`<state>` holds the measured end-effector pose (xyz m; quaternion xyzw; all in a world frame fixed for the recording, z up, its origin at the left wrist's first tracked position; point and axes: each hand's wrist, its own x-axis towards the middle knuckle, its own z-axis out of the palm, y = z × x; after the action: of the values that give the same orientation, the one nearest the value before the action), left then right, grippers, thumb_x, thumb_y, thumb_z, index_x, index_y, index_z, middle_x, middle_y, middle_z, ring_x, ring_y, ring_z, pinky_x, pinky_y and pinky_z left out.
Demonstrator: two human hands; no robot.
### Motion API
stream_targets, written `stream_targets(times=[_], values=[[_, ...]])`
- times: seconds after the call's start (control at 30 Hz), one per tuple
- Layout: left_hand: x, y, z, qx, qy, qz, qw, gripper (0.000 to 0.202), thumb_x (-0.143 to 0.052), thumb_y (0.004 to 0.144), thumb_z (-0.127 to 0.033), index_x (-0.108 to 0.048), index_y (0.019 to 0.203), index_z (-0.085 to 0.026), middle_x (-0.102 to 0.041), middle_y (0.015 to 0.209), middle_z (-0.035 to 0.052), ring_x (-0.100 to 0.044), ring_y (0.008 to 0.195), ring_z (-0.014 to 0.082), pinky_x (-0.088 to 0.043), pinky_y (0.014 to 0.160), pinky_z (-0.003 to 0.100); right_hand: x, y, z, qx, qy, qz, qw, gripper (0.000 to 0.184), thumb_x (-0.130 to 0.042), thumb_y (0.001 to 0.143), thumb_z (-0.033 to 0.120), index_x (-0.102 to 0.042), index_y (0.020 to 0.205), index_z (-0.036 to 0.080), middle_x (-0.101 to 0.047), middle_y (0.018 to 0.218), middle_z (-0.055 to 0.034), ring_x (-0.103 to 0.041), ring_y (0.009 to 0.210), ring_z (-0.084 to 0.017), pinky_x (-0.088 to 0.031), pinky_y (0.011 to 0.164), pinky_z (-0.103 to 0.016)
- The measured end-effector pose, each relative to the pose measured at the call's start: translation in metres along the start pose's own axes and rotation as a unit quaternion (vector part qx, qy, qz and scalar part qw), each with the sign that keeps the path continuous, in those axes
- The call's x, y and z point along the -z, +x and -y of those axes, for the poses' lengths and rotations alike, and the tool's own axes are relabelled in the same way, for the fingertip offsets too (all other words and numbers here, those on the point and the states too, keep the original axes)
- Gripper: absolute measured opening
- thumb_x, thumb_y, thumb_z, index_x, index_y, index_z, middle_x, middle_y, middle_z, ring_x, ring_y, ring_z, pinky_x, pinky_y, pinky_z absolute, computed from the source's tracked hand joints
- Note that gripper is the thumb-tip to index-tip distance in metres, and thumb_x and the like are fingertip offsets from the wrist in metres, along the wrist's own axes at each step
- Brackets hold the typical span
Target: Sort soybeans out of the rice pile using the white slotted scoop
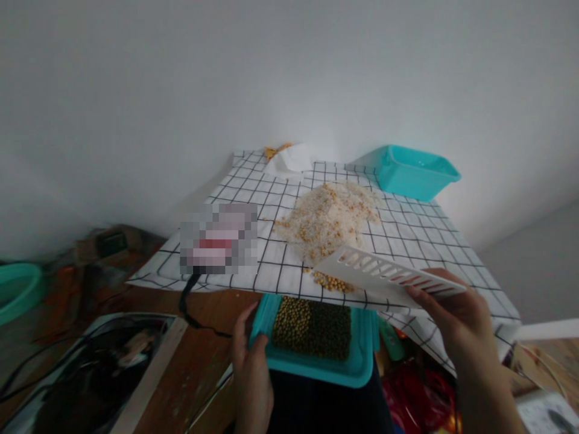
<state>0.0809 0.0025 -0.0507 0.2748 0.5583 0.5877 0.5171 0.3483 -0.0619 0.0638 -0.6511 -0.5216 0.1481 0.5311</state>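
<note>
My left hand (251, 355) grips the left rim of a teal tray (316, 367) held below the table's front edge; the tray holds yellow beans and dark green beans side by side. My right hand (452, 313) holds a white slotted plastic scraper (384, 274), its edge resting by a small cluster of yellow beans (332, 281) at the cloth's front edge. Behind it lies a heap of rice mixed with yellow beans (332, 217) on a white black-grid cloth (407, 235).
A teal tub (414, 170) stands at the table's far right. A white bag with yellow bits (289, 158) lies at the back. A blurred-out patch covers something at the left of the cloth, with a black cable (190, 304) leading from it. Red packaging (416, 386) lies lower right.
</note>
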Motion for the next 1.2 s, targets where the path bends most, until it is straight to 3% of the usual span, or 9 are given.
stream_targets(times=[0.43, 1.2], values=[[-0.003, -0.002, -0.005, 0.007, -0.008, -0.008, 1.0, 0.043, -0.064, 0.067, -0.019, -0.068, 0.109, -0.03, -0.071, 0.11, -0.0008, -0.062, 0.103, 0.026, -0.043, 0.096, 0.04, 0.003, -0.007, 0.004, 0.0, -0.016, -0.003, 1.0, 0.006, -0.073, 0.088, 0.03, -0.077, 0.091, 0.026, -0.076, 0.085, -0.0003, -0.071, 0.076, -0.015, -0.055, 0.068, -0.02], [-0.001, 0.0, 0.0, -0.002, 0.003, -0.004, 1.0, 0.047, -0.062, 0.067, -0.019, -0.067, 0.113, -0.028, -0.07, 0.118, 0.002, -0.061, 0.114, 0.0296, -0.042, 0.102, 0.043, 0.003, -0.012, 0.002, -0.026, -0.013, -0.009, 1.0, 0.009, -0.075, 0.087, 0.033, -0.077, 0.092, 0.026, -0.076, 0.086, -0.0011, -0.07, 0.077, -0.017, -0.055, 0.069, -0.023]])
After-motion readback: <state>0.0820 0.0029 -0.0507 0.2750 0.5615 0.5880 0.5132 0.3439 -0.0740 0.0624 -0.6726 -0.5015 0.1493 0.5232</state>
